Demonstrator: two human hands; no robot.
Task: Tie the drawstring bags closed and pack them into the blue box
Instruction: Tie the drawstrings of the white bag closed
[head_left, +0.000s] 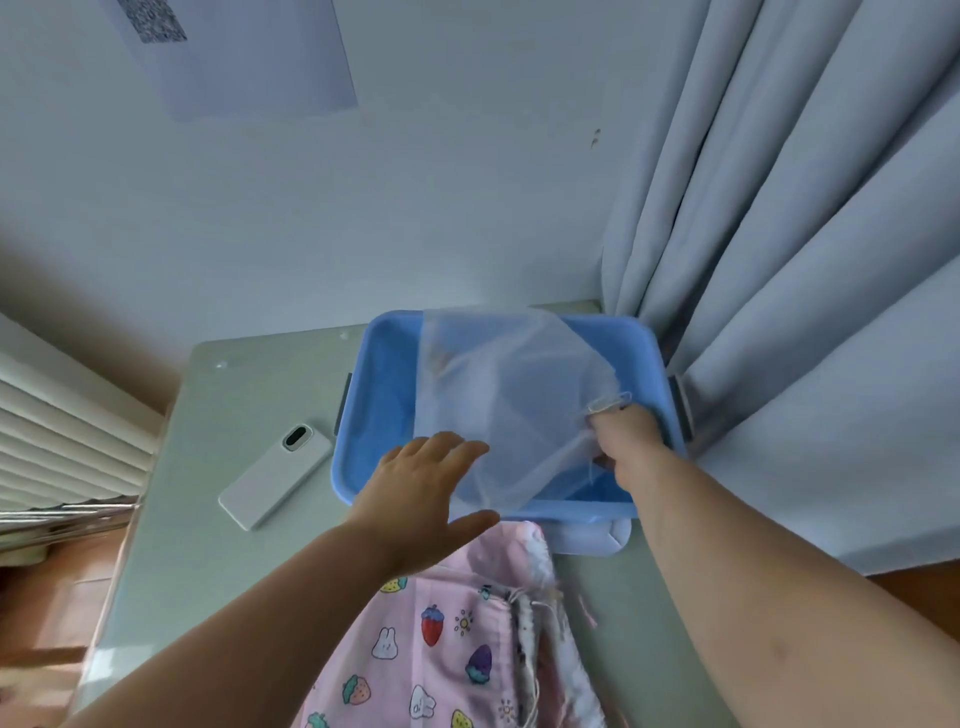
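Fingers of the right hand (623, 434): curled tight round the gathered mouth of the sheer white drawstring bag (509, 405), at the bag's right end. Whether the cord is knotted cannot be told.
Fingers of the left hand (431, 480): straight and spread, gripping nothing, tips touching the bag's near-left edge.
Bag: held over the blue box (376, 364), its long axis running from the right-hand grip away to the far left, slack cloth sagging toward the box floor.
Judgement: the box lies directly below the bag, so only lowering remains. The right hand carries the bag and the left is nearer its loose corner.
Pink printed bag (441, 649): on the worktop (234, 405), nearest the person.
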